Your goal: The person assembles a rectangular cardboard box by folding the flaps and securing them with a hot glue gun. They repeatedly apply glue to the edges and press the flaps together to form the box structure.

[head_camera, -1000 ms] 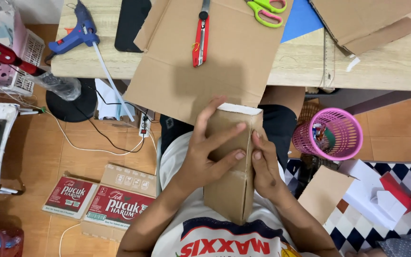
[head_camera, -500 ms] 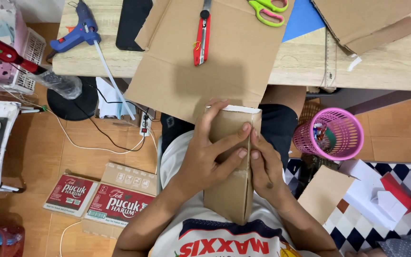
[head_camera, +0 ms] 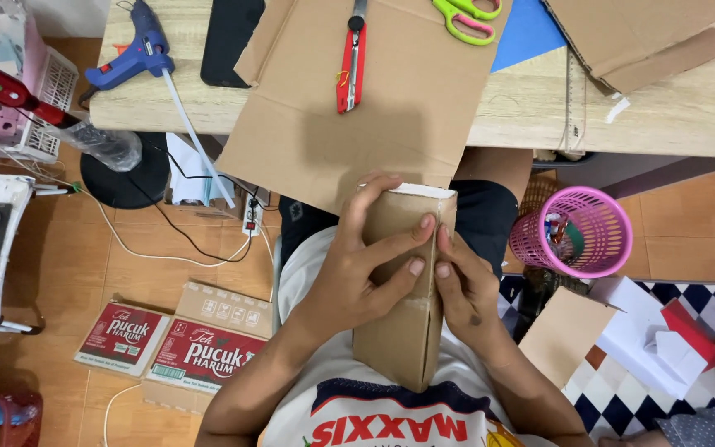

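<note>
Head camera looks straight down at two bare hands that work over the person's lap. Left hand (head_camera: 357, 277) lies flat across the front of a narrow cardboard box (head_camera: 403, 290), with its fingers (head_camera: 399, 240) spread and pressed on the brown face; it is clamped on the box from the left side. Right hand (head_camera: 465, 290) closes on the same box from the right, and its fingertips meet the left fingertips along the vertical edge of the box. The box stands almost upright on the person's white shirt, just below the table edge, and its top end shows a pale rim.

Behind the box, a big flat cardboard sheet (head_camera: 374, 108) hangs over the edge of the wooden table (head_camera: 672, 108). On this sheet lies a red utility knife (head_camera: 352, 62). Green scissors (head_camera: 467, 16) lie near the top, beside a blue paper sheet (head_camera: 527, 37). A blue glue gun (head_camera: 138, 54) rests at the left end of the table, next to a black flat object (head_camera: 229, 37).

On the floor, a pink mesh basket (head_camera: 577, 232) stands to the right of the knee, and two red packages (head_camera: 167, 348) lie at the left.
</note>
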